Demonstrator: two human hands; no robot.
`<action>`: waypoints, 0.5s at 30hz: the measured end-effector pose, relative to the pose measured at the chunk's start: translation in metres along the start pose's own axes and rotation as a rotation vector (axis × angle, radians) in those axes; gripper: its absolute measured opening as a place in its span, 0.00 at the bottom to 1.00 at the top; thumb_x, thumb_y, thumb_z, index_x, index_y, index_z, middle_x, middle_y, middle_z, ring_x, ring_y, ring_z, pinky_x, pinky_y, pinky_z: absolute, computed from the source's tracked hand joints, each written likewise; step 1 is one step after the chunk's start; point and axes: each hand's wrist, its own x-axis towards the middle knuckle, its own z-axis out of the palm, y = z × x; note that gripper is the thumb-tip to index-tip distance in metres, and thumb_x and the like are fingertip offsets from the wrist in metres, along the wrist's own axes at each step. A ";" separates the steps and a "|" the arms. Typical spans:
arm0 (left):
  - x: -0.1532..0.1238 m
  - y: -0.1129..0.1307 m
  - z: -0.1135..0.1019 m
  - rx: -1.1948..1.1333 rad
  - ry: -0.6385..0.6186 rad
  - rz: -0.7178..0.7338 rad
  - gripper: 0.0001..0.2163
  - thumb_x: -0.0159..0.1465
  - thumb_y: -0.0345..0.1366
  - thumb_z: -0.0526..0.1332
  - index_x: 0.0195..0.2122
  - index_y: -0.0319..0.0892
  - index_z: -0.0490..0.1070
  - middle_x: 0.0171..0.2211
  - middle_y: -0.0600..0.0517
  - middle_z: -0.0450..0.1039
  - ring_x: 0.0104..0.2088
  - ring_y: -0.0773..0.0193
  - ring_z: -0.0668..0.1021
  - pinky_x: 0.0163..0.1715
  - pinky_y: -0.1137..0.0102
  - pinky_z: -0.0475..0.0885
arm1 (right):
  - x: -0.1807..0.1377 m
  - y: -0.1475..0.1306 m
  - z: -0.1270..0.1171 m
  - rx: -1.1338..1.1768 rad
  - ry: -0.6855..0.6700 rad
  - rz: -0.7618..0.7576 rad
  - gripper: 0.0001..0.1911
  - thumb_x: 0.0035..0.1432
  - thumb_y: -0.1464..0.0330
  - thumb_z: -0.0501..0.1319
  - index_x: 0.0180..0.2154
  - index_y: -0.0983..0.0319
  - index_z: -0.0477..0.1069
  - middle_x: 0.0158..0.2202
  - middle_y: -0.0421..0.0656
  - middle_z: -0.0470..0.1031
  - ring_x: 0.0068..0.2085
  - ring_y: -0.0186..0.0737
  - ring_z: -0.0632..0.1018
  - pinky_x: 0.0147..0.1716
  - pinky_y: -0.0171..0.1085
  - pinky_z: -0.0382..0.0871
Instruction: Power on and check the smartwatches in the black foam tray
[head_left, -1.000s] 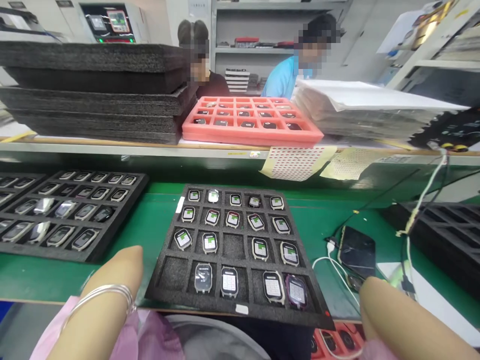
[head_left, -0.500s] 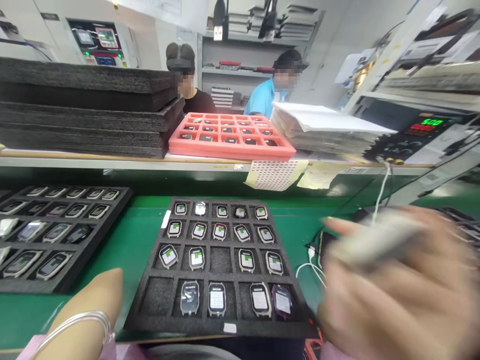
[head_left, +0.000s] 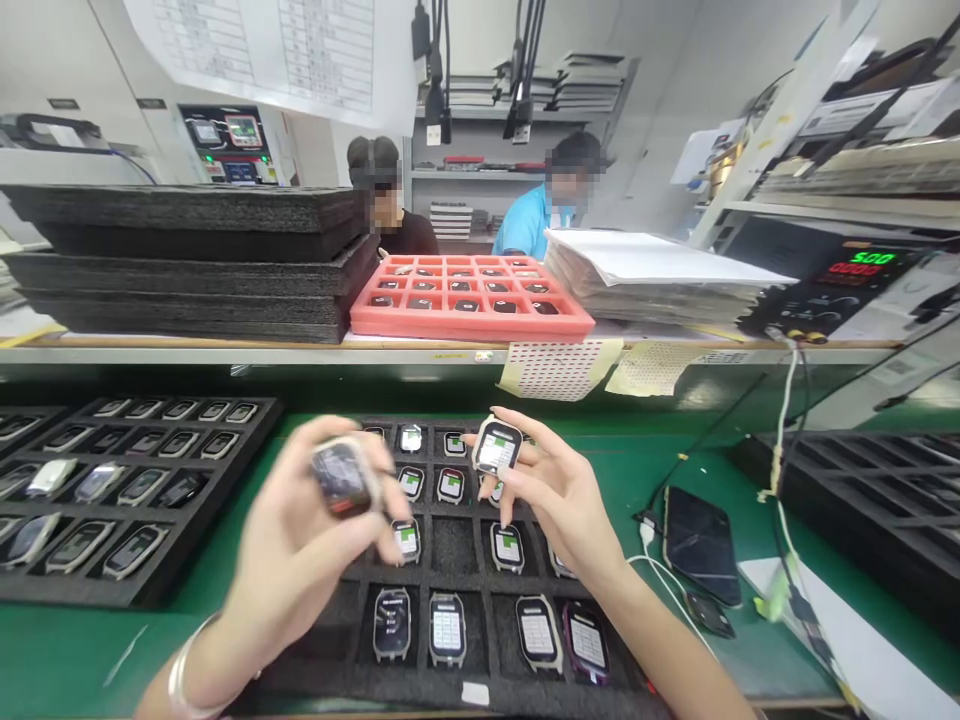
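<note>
My left hand (head_left: pixel 300 540) is closed around a strapless smartwatch (head_left: pixel 345 478), its dark screen tilted up and a little blurred. Between the thumb and fingers of my right hand (head_left: pixel 555 490) is a second smartwatch (head_left: pixel 497 448), with a white and green pattern lit on its screen. Both hands are raised over a black foam tray (head_left: pixel 450 545) whose compartments hold several more watches. One of these, a watch with a purple case (head_left: pixel 586 640), lies in the front right corner. My hands and forearms hide part of the tray's left side and back right.
Another foam tray of watches (head_left: pixel 169 520) lies on the left. To the right are a black phone (head_left: pixel 701 545), white cables (head_left: pixel 649 550) and a dark tray (head_left: pixel 847 510). On the shelf stand black foam sheets (head_left: pixel 187 270), a red tray (head_left: pixel 472 322) and a power supply (head_left: pixel 832 290). Two people are behind it.
My right hand has moved left from the right side to above the tray, bringing a watch. My left hand has risen from the tray's front left and now holds a watch too. The view has tilted up.
</note>
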 end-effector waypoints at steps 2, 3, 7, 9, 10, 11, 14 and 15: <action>0.020 -0.019 0.001 0.008 -0.033 -0.111 0.18 0.57 0.27 0.67 0.47 0.45 0.66 0.39 0.50 0.71 0.32 0.65 0.78 0.25 0.76 0.74 | 0.000 0.001 0.000 -0.003 0.001 0.007 0.26 0.55 0.70 0.65 0.56 0.59 0.65 0.46 0.52 0.76 0.30 0.40 0.77 0.19 0.33 0.72; 0.027 -0.030 0.001 0.004 -0.019 -0.148 0.19 0.56 0.27 0.68 0.47 0.44 0.66 0.38 0.50 0.71 0.32 0.65 0.78 0.26 0.76 0.75 | 0.000 0.002 0.000 -0.004 0.008 0.012 0.26 0.55 0.70 0.64 0.56 0.59 0.66 0.45 0.52 0.77 0.29 0.39 0.77 0.19 0.33 0.72; 0.040 -0.059 -0.002 0.009 -0.045 -0.207 0.22 0.53 0.29 0.70 0.47 0.43 0.65 0.38 0.49 0.73 0.35 0.61 0.79 0.33 0.69 0.77 | 0.002 0.008 0.000 -0.033 0.066 0.004 0.20 0.58 0.68 0.63 0.52 0.60 0.68 0.41 0.50 0.78 0.25 0.36 0.76 0.16 0.31 0.68; 0.039 -0.063 -0.004 0.022 -0.094 -0.209 0.22 0.54 0.28 0.69 0.48 0.43 0.64 0.40 0.48 0.72 0.36 0.59 0.79 0.35 0.66 0.77 | 0.003 0.012 0.000 -0.059 0.089 -0.005 0.17 0.59 0.66 0.63 0.50 0.61 0.69 0.39 0.49 0.79 0.22 0.34 0.75 0.15 0.30 0.66; 0.038 -0.063 -0.004 0.027 -0.116 -0.209 0.22 0.54 0.27 0.68 0.48 0.43 0.64 0.41 0.48 0.72 0.37 0.58 0.79 0.36 0.65 0.78 | 0.004 0.013 -0.001 -0.071 0.095 -0.007 0.16 0.59 0.65 0.62 0.49 0.61 0.69 0.38 0.49 0.79 0.21 0.34 0.74 0.14 0.30 0.65; 0.036 -0.062 -0.005 0.029 -0.133 -0.208 0.21 0.54 0.27 0.68 0.48 0.43 0.64 0.42 0.48 0.72 0.38 0.58 0.79 0.36 0.64 0.78 | 0.004 0.014 -0.001 -0.083 0.097 -0.004 0.16 0.59 0.65 0.62 0.48 0.61 0.69 0.37 0.48 0.79 0.21 0.33 0.74 0.14 0.30 0.64; 0.034 -0.059 -0.004 0.028 -0.148 -0.198 0.20 0.55 0.27 0.67 0.48 0.43 0.65 0.42 0.48 0.72 0.39 0.57 0.79 0.36 0.64 0.78 | 0.005 0.016 0.000 -0.112 0.102 0.008 0.16 0.59 0.64 0.63 0.48 0.61 0.69 0.36 0.48 0.79 0.20 0.33 0.73 0.14 0.30 0.64; 0.033 -0.059 -0.004 0.030 -0.149 -0.192 0.19 0.56 0.28 0.67 0.48 0.43 0.65 0.42 0.48 0.72 0.39 0.57 0.79 0.37 0.64 0.78 | 0.005 0.016 0.001 -0.116 0.103 0.011 0.16 0.59 0.64 0.63 0.48 0.61 0.69 0.36 0.47 0.79 0.20 0.34 0.73 0.14 0.30 0.64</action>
